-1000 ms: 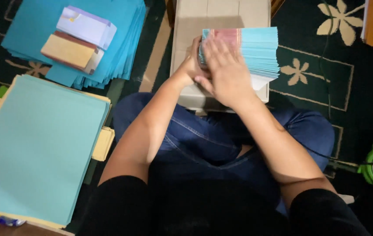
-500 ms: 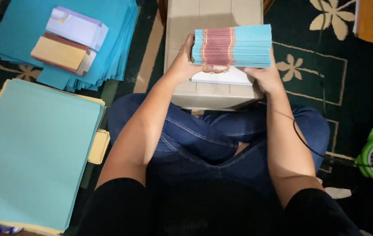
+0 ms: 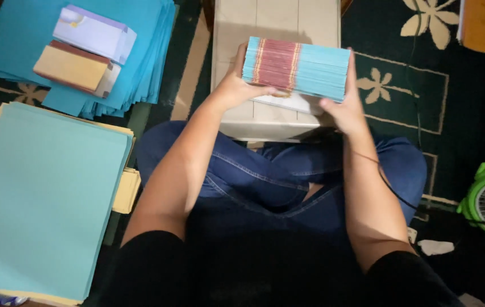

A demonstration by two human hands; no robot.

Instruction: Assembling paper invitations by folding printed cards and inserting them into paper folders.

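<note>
Both hands clamp a thick stack of blue sheets [image 3: 296, 69], stood on edge over the small white table [image 3: 276, 23] in front of my knees. My left hand [image 3: 234, 85] grips its left end, right hand [image 3: 342, 108] the right end. More blue paper [image 3: 43, 193] lies w/ the floor at my left.

Thick blue paper stack [image 3: 296, 68], red-banded, on edge.

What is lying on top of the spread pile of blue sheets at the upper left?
Two packs lie on the blue sheets: a white-and-lilac pack and a tan pack, touching. The sheets beneath them are covered.
</note>
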